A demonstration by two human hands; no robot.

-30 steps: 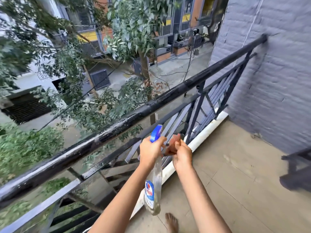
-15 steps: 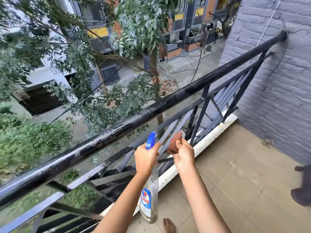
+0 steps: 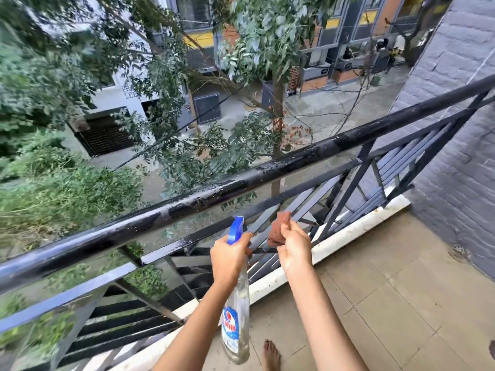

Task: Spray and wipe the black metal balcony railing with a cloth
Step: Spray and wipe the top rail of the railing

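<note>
Railing (image 3: 267, 178) cuts diagonally from lower left to upper right and ends at the grey brick wall (image 3: 455, 129) on the right. Beyond it is open air, with a tree (image 3: 277, 103), a street and buildings below. Under the round top rail there is 1 flatter bar, then slanted bars running down to a white curb (image 3: 348, 231) at the floor edge. The tiled floor (image 3: 388, 290) lies open to the right of the hands, bounded by the wall. 1 bare foot (image 3: 270, 354) shows at the bottom edge.

Top rail is black and glossy, with wet streaks and droplets along its middle stretch.

Left hand (image 3: 230, 257) is curled round the neck of the spray bottle (image 3: 237, 317). The blue nozzle points up toward the rail, and the clear body with its red and blue label hangs down. Cannot tell if a finger is on the trigger.

Right hand (image 3: 294, 249) pinches a bunched brown cloth (image 3: 280, 227) between thumb and curled fingers, and the cloth sticks up above the fist.

The 2 hands are just beside each other, below the top rail and not touching it. The cloth sits in front of the slanted bars; cannot tell if it touches them.
</note>
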